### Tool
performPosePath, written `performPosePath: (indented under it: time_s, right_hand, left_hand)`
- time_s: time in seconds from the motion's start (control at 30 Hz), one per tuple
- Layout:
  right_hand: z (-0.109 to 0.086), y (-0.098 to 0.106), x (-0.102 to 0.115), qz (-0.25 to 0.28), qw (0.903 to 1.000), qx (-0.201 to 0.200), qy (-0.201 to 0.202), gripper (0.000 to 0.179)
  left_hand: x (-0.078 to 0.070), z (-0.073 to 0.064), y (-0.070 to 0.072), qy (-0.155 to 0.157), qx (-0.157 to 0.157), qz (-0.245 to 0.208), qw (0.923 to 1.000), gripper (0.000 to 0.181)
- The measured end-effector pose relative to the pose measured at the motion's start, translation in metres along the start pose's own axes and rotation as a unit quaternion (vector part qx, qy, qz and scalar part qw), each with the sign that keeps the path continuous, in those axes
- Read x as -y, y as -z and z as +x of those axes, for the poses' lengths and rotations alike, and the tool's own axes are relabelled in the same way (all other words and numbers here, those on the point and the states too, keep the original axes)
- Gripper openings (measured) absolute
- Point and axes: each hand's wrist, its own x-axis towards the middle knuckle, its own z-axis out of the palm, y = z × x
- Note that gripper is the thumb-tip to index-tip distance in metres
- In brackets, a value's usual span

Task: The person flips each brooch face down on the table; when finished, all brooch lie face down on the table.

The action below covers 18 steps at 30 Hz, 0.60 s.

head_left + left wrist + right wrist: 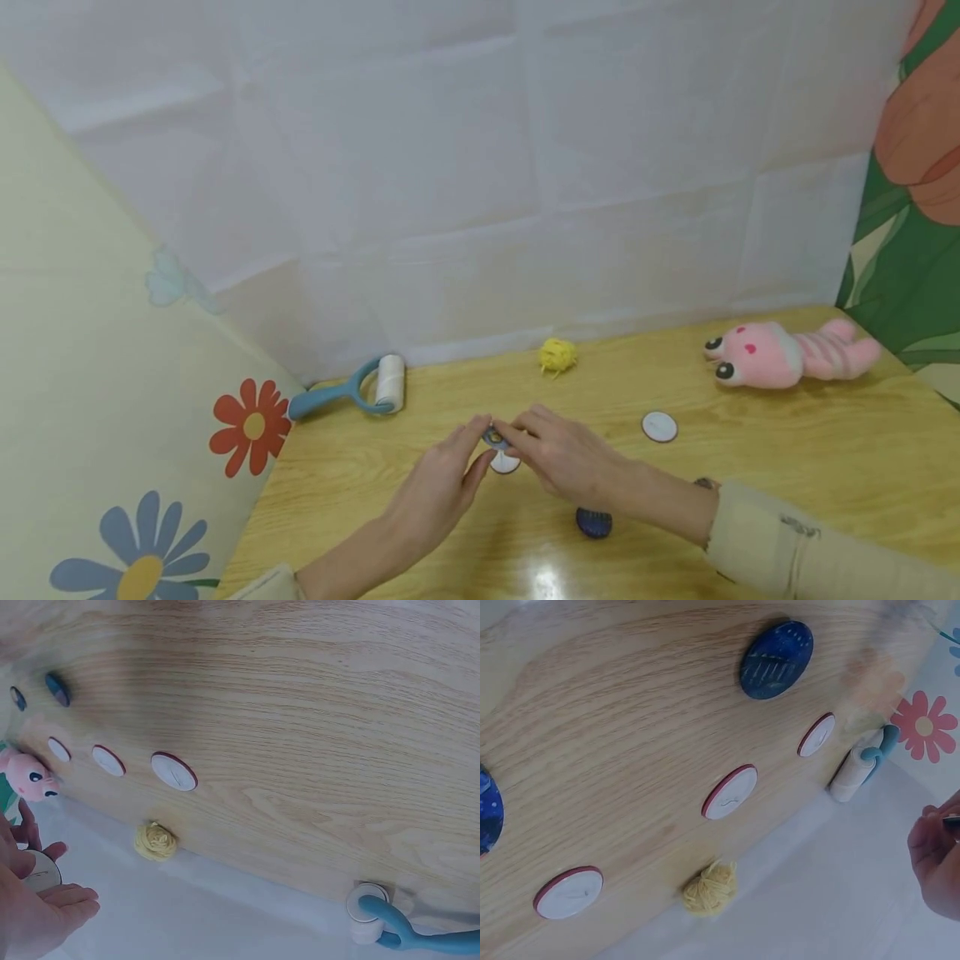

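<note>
Above the table, both hands hold one small round disc between them, with a blue and yellow picture on the face that shows in the head view. My left hand pinches its left edge with thumb and fingers. From the other side, the fingers of my right hand grip it. The left wrist view catches its pale back; the right wrist view has just a dark edge beside the right hand. A white disc lies on the table below, partly covered by the hands.
Another white disc, red-rimmed, lies right. A dark blue disc sits below the right forearm, which partly hides another disc. Along the back are a blue-handled roller, a yellow yarn ball and a pink plush toy.
</note>
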Motion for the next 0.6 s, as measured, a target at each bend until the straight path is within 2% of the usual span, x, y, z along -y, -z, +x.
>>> performPosePath:
  time_s: [0.13,0.23,0.33,0.47,0.53,0.6]
  right_hand:
    - [0.001,0.000,0.004,0.068,0.9967,-0.008,-0.042,0.029]
    - [0.003,-0.002,0.010,0.158,0.9829,-0.016,-0.093,0.022]
    - [0.005,-0.002,0.015,0.257,0.9522,-0.015,-0.164,0.024]
    - [0.006,0.003,0.018,0.339,0.9042,0.008,-0.260,0.031]
    - [0.007,0.007,0.017,0.352,0.8911,0.027,-0.285,0.033]
    - [0.008,0.010,0.016,0.358,0.8832,0.045,-0.299,0.034]
  left_hand:
    - [-0.001,0.000,-0.002,0.008,-0.012,0.022,0.9996,0.043]
    - [-0.001,-0.002,-0.002,0.010,-0.018,0.037,0.9991,0.051]
    - [0.000,-0.004,-0.003,0.002,-0.019,0.044,0.9989,0.056]
    - [0.001,-0.003,-0.005,-0.014,-0.020,0.033,0.9992,0.056]
    - [0.002,-0.001,-0.006,-0.017,-0.017,0.014,0.9996,0.052]
    - [0.002,0.000,-0.005,-0.017,-0.013,-0.004,0.9998,0.048]
